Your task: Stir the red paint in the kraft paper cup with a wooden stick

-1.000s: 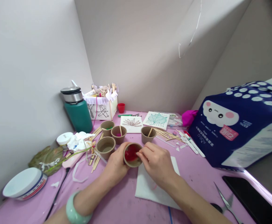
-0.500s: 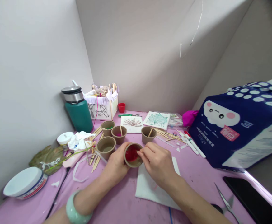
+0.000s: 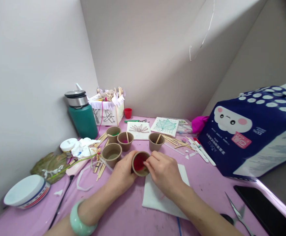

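My left hand is closed round a brown cup, tilted toward me, with red paint inside. At the cup's right rim my right hand pinches a thin stick that dips into the paint; the fingers hide most of it. Below the right hand lies a white cloth sheet with a faint pink mark. Just behind the held cup stand more brown cups: one with pale liquid, one with magenta paint and a stick, and another with a stick.
A green bottle and a box of sticks stand at the back left. Two drawn-on white squares lie behind the cups. On the right are a blue package, scissors and a black phone; a white bowl is left.
The cup has shifted very slightly right in my left hand and its tilt has changed a little. My right hand's pinch stays at the rim.
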A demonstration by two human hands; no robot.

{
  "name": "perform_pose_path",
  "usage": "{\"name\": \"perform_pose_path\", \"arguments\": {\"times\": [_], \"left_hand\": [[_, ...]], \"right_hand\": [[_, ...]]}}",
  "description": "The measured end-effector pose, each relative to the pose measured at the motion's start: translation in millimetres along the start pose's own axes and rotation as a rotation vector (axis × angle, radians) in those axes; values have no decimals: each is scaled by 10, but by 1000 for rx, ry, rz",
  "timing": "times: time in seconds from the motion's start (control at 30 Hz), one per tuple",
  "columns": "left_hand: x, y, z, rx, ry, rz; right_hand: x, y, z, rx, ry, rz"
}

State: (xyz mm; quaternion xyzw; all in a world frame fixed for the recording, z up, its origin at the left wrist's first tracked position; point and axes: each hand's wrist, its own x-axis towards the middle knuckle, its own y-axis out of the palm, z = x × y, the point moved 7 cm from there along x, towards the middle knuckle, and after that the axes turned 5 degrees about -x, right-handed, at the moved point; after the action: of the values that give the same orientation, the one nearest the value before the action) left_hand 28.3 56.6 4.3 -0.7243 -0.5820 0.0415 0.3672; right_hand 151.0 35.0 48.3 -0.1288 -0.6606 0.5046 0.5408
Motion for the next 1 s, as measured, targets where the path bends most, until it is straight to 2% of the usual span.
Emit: {"name": "perform_pose_path", "arguments": {"times": [0.2, 0.37, 0.6, 0.8, 0.9, 1.0], "left_hand": [[-3, 1, -30, -4, 9, 9], [5, 0, -29, -9, 22, 4], [1, -1, -1, -3, -1, 3], [10, 4, -3, 22, -1, 11], [9, 6, 20, 38, -13, 11], [1, 8, 17, 36, -2, 13]], "right_hand": [[5, 48, 1, 116, 23, 60], [10, -31, -32, -32, 3, -56], [18, 46, -4, 152, 45, 78], [8, -17, -33, -26, 10, -41], [16, 38, -31, 59, 16, 20], [21, 21, -31, 87, 40, -16]]}}
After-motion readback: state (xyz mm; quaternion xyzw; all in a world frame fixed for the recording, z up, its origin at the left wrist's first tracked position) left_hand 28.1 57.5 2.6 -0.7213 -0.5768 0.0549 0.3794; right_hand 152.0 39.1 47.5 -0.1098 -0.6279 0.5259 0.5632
